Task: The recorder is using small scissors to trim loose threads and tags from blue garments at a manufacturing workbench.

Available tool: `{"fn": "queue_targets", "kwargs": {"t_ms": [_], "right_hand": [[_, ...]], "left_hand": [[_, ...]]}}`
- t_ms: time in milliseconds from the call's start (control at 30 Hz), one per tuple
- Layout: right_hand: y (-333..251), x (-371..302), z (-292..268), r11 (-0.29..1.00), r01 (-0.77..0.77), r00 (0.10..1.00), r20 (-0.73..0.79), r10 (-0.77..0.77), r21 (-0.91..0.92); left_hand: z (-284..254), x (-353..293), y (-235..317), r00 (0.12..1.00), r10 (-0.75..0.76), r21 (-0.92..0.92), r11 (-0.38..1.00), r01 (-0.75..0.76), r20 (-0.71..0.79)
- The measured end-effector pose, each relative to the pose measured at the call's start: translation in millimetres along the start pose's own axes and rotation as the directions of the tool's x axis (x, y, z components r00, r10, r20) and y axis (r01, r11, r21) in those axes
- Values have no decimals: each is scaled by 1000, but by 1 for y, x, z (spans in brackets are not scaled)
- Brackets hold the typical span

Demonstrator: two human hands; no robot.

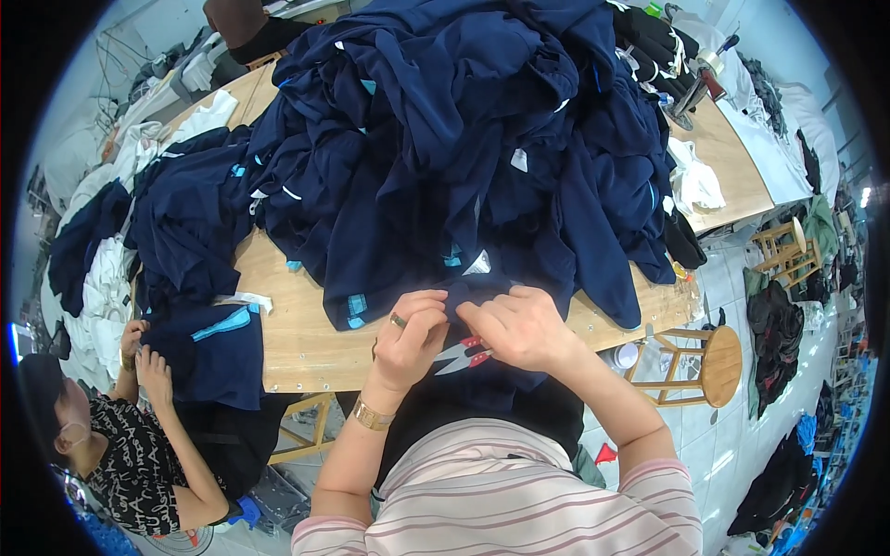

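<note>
Left hand (410, 335) closed on a fold of dark navy garment (482, 295) at the near edge of the wooden table (297, 334), fingers curled over the cloth, ring on one finger, gold bracelet at the wrist. Right hand (519, 326) just beside the left, also pinching the same garment, fingertips pressed on the fabric; red-handled thread snips (464, 355) gripped under the palm, blades pointing toward the left hand. Garment draped over the table edge and hanging down toward the lap. Behind the garment, toward the far side of the table, a large heap of navy clothes (464, 120) with light blue trim and small white tags, covering most of the tabletop. Left of the table, a second person in a black patterned top, both hands (144, 357) on another navy piece with a light blue stripe (218, 347) hanging off the table's near left corner. White cloth (102, 278) piled off the left end of the table. Right of the table, a round wooden stool (714, 361) on the tiled floor, with a second wooden stool (783, 250) farther off. At the far right end of the table, a tape dispenser (700, 88) near the heap.
</note>
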State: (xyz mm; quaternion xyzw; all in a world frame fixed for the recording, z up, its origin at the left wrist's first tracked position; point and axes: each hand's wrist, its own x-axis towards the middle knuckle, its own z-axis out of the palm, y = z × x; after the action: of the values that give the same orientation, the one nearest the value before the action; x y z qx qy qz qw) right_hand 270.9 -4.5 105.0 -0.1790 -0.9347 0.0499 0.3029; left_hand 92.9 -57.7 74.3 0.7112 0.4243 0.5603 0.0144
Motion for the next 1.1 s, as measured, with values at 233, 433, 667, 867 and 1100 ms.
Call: {"fn": "queue_targets", "kwargs": {"t_ms": [233, 433, 667, 867, 1100], "right_hand": [[-10, -4, 18, 680, -415, 796, -122, 593, 604], [-17, -17, 27, 26, -411, 520, 211, 828, 911], [-24, -10, 25, 568, -446, 782, -9, 624, 692], [-24, -7, 31, 704, -382, 847, -78, 526, 598], [-31, -18, 52, 144, -449, 583, 167, 795, 882]], "left_hand": [[2, -1, -1, 995, -72, -7, 997, 71, -64], [5, -8, -3, 990, -101, 16, 994, 104, -102], [8, -15, -6, 994, -33, 54, 998, 39, -101], [5, -18, -9, 997, 1, 83, 997, 5, -78], [7, -16, 24, 748, -662, -282, 708, 647, 53]]}}
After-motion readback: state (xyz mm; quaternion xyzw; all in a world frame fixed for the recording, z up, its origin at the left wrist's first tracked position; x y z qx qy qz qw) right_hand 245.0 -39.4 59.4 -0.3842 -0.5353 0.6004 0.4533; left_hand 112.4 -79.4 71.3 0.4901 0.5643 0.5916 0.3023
